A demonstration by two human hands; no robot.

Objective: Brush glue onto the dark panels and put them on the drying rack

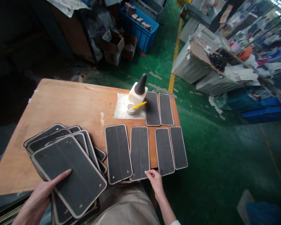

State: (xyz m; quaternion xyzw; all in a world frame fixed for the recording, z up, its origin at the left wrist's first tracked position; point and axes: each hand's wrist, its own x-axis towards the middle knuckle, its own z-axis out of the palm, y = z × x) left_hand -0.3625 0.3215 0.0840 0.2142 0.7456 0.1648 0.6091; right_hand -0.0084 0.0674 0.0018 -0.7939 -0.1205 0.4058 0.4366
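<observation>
My left hand (41, 197) grips the near end of a fanned stack of dark rectangular panels (67, 168) with pale edges and small rivets, thumb on the top panel. My right hand (155, 181) pinches the near corner of one panel (140, 152) lying flat at the table's front edge. That panel sits in a row with three others (118, 153) (164, 151) (178, 147). Two more panels (152, 108) (166, 109) lie behind them.
The wooden table (67, 103) carries a white glue bottle (138, 92) with a dark nozzle, and a small cup holding a yellow brush (134, 107) on a grey sheet. Beyond the table are a green floor, a blue crate (140, 31), cardboard boxes (113, 47) and cluttered benches.
</observation>
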